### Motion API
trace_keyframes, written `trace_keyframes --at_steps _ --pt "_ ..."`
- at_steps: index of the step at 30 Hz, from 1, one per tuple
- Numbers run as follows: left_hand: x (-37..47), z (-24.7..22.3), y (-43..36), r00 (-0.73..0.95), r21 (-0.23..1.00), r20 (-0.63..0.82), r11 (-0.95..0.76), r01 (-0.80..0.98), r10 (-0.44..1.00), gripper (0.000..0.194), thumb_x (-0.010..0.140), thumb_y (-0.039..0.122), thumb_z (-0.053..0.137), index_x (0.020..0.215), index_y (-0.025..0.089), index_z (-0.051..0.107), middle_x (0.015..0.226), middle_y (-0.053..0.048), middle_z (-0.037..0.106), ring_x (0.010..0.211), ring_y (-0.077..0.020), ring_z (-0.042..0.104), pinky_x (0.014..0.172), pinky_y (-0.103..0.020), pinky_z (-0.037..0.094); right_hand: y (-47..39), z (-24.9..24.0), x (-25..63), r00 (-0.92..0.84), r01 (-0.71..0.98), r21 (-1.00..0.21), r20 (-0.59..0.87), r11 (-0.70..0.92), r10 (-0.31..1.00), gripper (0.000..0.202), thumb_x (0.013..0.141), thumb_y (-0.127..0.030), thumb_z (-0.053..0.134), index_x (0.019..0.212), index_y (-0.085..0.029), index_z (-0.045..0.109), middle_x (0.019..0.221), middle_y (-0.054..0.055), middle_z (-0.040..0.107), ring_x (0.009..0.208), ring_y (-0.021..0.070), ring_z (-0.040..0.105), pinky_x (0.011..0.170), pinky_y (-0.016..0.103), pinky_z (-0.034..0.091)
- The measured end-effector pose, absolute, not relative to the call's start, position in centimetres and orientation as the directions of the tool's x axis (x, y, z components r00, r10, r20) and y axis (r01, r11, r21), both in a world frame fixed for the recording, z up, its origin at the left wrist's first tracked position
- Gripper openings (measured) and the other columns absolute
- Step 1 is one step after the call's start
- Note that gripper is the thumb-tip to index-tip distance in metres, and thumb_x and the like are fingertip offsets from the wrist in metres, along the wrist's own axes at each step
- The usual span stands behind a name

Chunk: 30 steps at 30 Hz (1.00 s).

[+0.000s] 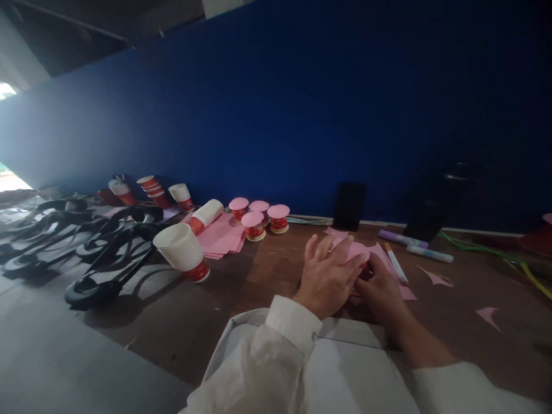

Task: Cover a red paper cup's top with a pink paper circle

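Note:
My left hand (330, 273) lies over a pink paper disc (356, 250), its fingers spread across the paper. Close on the right, my right hand (382, 286) has its fingers curled at the disc's edge, gripping something mostly hidden beneath it; a bit of red shows there. Pink paper scraps (383, 256) lie under and behind the hands. An orange-capped marker (397, 263) rests just right of them. Several red cups topped with pink discs (252, 220) stand to the left, beyond my left hand.
Stacked white cups (181, 250) lean at the left, near pink sheets (222, 236) and black headphones (95, 287). Purple (403, 238) and pale blue markers (430, 253) lie right. A black phone-like object (349, 206) stands against the blue wall. A white box (340, 368) is in front.

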State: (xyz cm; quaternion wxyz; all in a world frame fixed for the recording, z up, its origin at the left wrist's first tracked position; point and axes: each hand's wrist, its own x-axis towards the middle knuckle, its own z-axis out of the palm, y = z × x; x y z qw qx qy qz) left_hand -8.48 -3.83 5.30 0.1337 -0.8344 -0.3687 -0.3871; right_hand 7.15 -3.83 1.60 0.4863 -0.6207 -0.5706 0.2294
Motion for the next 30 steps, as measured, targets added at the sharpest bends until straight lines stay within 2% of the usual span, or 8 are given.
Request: trace_keyframes --at_steps 5,11,21,27,30 --pt "-8.5 5.2 -3.8 0.421 0.052 0.758 -0.689 0.723 0.498 0.032 0.099 0.034 0.052 0.127 0.035 0.068 0.149 0.0 0.057 0.139 -0.0282 0.045 0.121 -0.056 0.025 -3.8 1.8 7.2 0.267 0.425 -0.904 0.166 0.039 0.949 0.033 0.068 -0.043 0.069 0.091 -0.024 0.056 0.069 -0.005 0.06 0.062 0.0156 0.054 0.057 0.028 0.043" --pt "-8.6 5.2 -3.8 0.419 0.042 0.761 -0.682 0.73 0.495 0.033 0.099 0.034 0.051 0.127 0.036 0.067 0.151 0.0 0.055 0.141 -0.0277 0.043 0.122 -0.055 0.023 -3.8 2.2 7.4 0.226 0.351 -0.933 0.171 0.083 0.959 0.034 0.069 -0.045 0.072 0.092 -0.024 0.06 0.064 -0.006 0.059 0.06 0.0164 0.056 0.055 0.029 0.045" --pt "-8.6 4.9 -3.7 0.395 0.059 0.769 -0.671 0.739 0.502 0.033 0.098 0.033 0.054 0.128 0.037 0.066 0.152 0.001 0.053 0.141 -0.0269 0.042 0.122 -0.054 0.022 -4.3 2.5 7.1 0.231 0.264 -0.963 0.107 0.044 0.967 0.038 0.07 -0.048 0.074 0.098 -0.025 0.062 0.068 -0.004 0.062 0.061 0.0181 0.059 0.056 0.031 0.048" --pt "-8.6 4.9 -3.5 0.388 0.018 0.796 -0.659 0.752 0.464 0.032 0.097 0.033 0.055 0.127 0.036 0.067 0.149 0.001 0.056 0.139 -0.0267 0.044 0.121 -0.054 0.024 -4.5 3.4 6.9 0.24 0.24 -0.971 0.045 -0.014 0.97 0.039 0.069 -0.047 0.077 0.097 -0.024 0.063 0.067 -0.005 0.061 0.061 0.0164 0.058 0.056 0.028 0.047" --pt "-8.6 4.9 -3.5 0.383 0.014 0.797 -0.649 0.761 0.467 0.032 0.096 0.033 0.056 0.126 0.036 0.068 0.149 0.0 0.056 0.14 -0.0269 0.043 0.121 -0.053 0.024 -4.5 3.4 7.1 0.239 0.227 -0.973 0.017 -0.039 0.971 0.038 0.068 -0.046 0.078 0.097 -0.025 0.063 0.072 -0.003 0.064 0.065 0.0185 0.061 0.056 0.03 0.048"
